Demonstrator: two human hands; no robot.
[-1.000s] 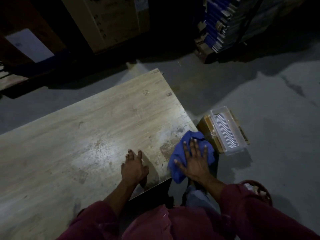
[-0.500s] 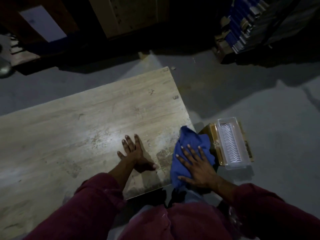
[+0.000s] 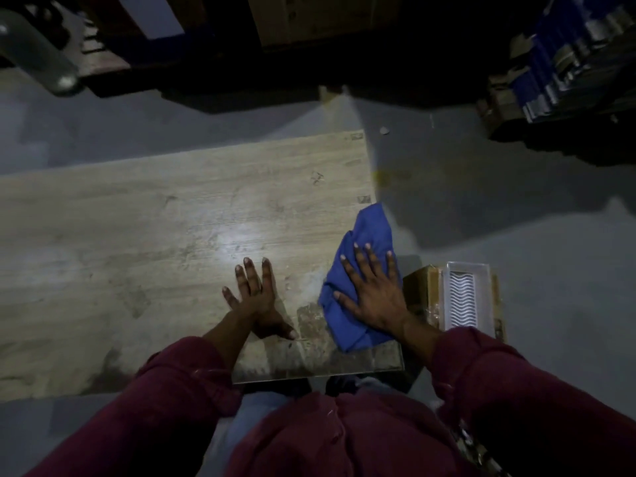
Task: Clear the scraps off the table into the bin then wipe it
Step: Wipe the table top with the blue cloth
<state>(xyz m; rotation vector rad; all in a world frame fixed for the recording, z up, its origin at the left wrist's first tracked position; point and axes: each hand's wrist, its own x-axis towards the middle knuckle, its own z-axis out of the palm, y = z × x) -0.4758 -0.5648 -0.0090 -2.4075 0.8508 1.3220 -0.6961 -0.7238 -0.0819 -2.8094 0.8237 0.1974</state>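
Note:
A worn wooden table fills the left and middle of the head view. A crumpled blue cloth lies at its right edge, near the front corner. My right hand presses flat on the cloth with fingers spread and straight. To its left, my left hand rests flat on the bare tabletop, fingers spread. A scuffed dark patch marks the wood between the two hands. I see no scraps on the table.
On the floor just right of the table stands a brown box with a clear plastic container on it. Stacked blue items sit far right, cardboard boxes at the back, a metal pipe top left.
My right hand has pushed the cloth forward along the table's right edge and further onto the top. The left hand stays planted; the camera has tilted over the table.

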